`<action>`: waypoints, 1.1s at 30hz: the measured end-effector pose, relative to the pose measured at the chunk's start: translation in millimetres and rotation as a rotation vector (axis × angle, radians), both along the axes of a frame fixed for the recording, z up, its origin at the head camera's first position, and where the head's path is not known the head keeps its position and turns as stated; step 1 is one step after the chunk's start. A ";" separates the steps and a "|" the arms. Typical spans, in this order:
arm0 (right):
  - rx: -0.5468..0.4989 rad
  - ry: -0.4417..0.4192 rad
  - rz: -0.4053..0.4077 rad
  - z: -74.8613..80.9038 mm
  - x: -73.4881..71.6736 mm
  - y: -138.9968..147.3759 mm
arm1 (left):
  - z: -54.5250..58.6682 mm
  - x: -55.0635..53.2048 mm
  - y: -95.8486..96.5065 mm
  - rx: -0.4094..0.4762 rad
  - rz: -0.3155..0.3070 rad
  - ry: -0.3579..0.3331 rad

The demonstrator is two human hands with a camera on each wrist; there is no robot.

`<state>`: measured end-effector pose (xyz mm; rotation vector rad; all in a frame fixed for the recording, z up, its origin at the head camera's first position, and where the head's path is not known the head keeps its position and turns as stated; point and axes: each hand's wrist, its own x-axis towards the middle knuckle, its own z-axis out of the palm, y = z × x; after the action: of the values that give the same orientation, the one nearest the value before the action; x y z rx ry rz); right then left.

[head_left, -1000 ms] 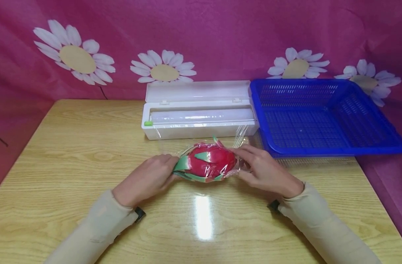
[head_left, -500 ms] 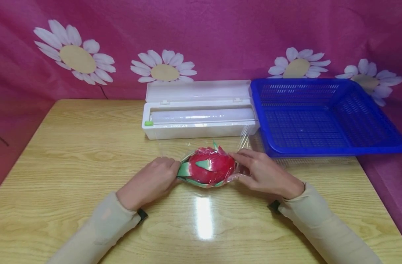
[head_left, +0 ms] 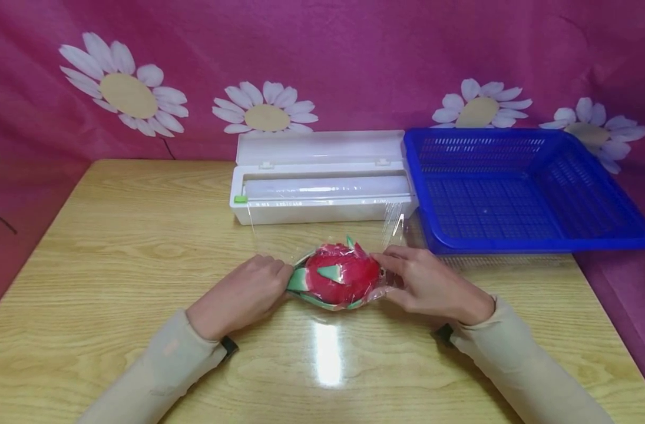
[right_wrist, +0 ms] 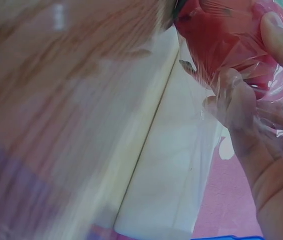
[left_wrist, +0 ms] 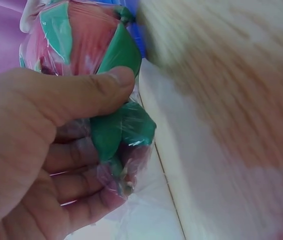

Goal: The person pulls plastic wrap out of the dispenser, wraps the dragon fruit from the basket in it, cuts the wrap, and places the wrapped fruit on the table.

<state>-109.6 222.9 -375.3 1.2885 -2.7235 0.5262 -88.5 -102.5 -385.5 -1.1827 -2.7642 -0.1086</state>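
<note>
A red dragon fruit [head_left: 343,282] with green scales is covered in clear cling film, which stretches back to the roll [head_left: 327,187] in its white box. My left hand [head_left: 245,294] grips the fruit's green leafy end; in the left wrist view the thumb lies over the wrapped leaves [left_wrist: 124,130] with the fingers curled beneath. At the other end my right hand [head_left: 428,282] pinches the film against the fruit with thumb and fingers. Crumpled film [right_wrist: 281,120] lies across those fingers in the right wrist view.
The white cling film box [head_left: 322,212] stands with its lid [head_left: 322,147] up at the back of the wooden table [head_left: 142,235]. A green slide cutter [head_left: 240,199] sits at its left end. Beside it is a blue plastic basket [head_left: 439,241]. A pink flowered cloth [head_left: 354,59] hangs behind.
Both hands have drawn the dragon fruit a little toward the person and slightly to the right, away from the box. The film between the fruit and the roll now spans a longer gap.
</note>
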 end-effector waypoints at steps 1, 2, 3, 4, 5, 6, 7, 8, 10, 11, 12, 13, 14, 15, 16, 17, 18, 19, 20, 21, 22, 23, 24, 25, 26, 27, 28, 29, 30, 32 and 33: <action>0.001 0.003 0.003 0.1 0.4 -0.2 | 0.2 0.1 -0.1 -0.002 -0.005 0.000; 0.001 0.006 0.009 0.5 0.7 -0.2 | 0.5 0.3 -0.1 -0.006 -0.010 0.001; 0.002 0.008 0.011 0.7 1.0 -0.3 | 0.8 0.6 0.0 -0.008 -0.013 0.000; 0.000 0.010 0.015 1.1 1.6 -0.3 | 1.0 0.9 0.1 -0.009 -0.015 -0.002; -0.002 0.009 0.016 1.4 2.1 -0.3 | 1.2 1.3 0.1 -0.012 -0.017 -0.003; -0.003 0.006 0.017 1.6 2.6 -0.2 | 1.5 1.8 0.1 -0.014 -0.018 -0.006; -0.006 0.003 0.020 1.9 3.2 0.0 | 1.8 2.2 0.2 -0.016 -0.019 -0.011; -0.007 0.000 0.020 2.1 3.8 0.2 | 2.1 2.6 0.3 -0.014 -0.019 -0.020; -0.004 -0.005 0.025 2.4 5.0 0.7 | 2.6 3.6 0.4 -0.012 -0.020 -0.044; -0.003 -0.006 0.026 2.7 5.4 1.0 | 2.7 3.9 0.5 -0.010 -0.020 -0.053; -0.003 -0.009 0.027 2.9 5.8 1.2 | 2.8 4.2 0.6 -0.009 -0.020 -0.063; -0.003 -0.012 0.030 3.4 6.1 1.3 | 3.1 4.6 0.6 -0.008 -0.021 -0.069; -0.003 -0.013 0.031 3.7 6.3 1.3 | 3.5 5.0 0.4 -0.007 -0.022 -0.073; -0.003 -0.015 0.034 4.0 6.4 1.4 | 4.0 5.3 0.4 -0.009 -0.024 -0.070; -0.003 -0.018 0.036 4.6 6.6 1.5 | 4.3 5.5 0.4 -0.010 -0.027 -0.063; -0.004 -0.026 0.037 5.2 6.8 1.7 | 4.8 5.9 0.4 -0.009 -0.031 -0.059; -0.005 -0.030 0.037 5.4 6.8 1.7 | 5.2 6.5 0.3 -0.013 -0.033 -0.056; -0.003 -0.029 0.038 5.6 7.0 1.8 | 5.7 6.9 0.4 -0.015 -0.036 -0.050; -0.003 -0.033 0.040 6.0 7.3 2.0 | 6.0 7.3 0.7 -0.019 -0.040 -0.048; -0.001 -0.033 0.039 6.2 7.7 2.4 | 6.4 7.6 1.0 -0.024 -0.043 -0.046; -0.003 -0.036 0.040 6.3 8.1 2.7 | 6.8 8.0 1.3 -0.028 -0.044 -0.049; -0.006 -0.037 0.043 6.4 8.4 2.8 | 7.2 8.3 1.5 -0.033 -0.044 -0.054; -0.008 -0.032 0.044 6.6 8.7 3.0 | 7.6 8.5 1.8 -0.038 -0.043 -0.059; -0.011 -0.033 0.047 7.1 9.1 3.2 | 8.2 8.8 2.0 -0.039 -0.042 -0.066; -0.014 -0.036 0.049 7.5 9.4 3.4 | 8.6 9.1 2.2 -0.042 -0.039 -0.075; -0.015 -0.031 0.051 7.7 9.6 3.5 | 8.9 9.4 2.4 -0.042 -0.036 -0.082; -0.018 -0.030 0.054 8.2 9.7 3.5 | 9.1 9.9 2.4 -0.041 -0.033 -0.089; -0.017 -0.027 0.056 8.7 9.8 3.7 | 9.1 10.4 2.5 -0.040 -0.030 -0.092; -0.016 -0.026 0.057 9.2 9.9 3.6 | 9.1 11.1 2.4 -0.040 -0.029 -0.091; -0.013 -0.034 0.060 10.1 10.2 3.3 | 8.8 12.4 2.2 -0.041 -0.031 -0.079; -0.012 -0.038 0.060 10.7 10.4 3.2 | 8.7 13.1 2.1 -0.041 -0.034 -0.069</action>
<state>-99.3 226.1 -364.6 1.3759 -2.7153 0.5771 -75.4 -100.5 -376.7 -1.2590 -2.8196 -0.0987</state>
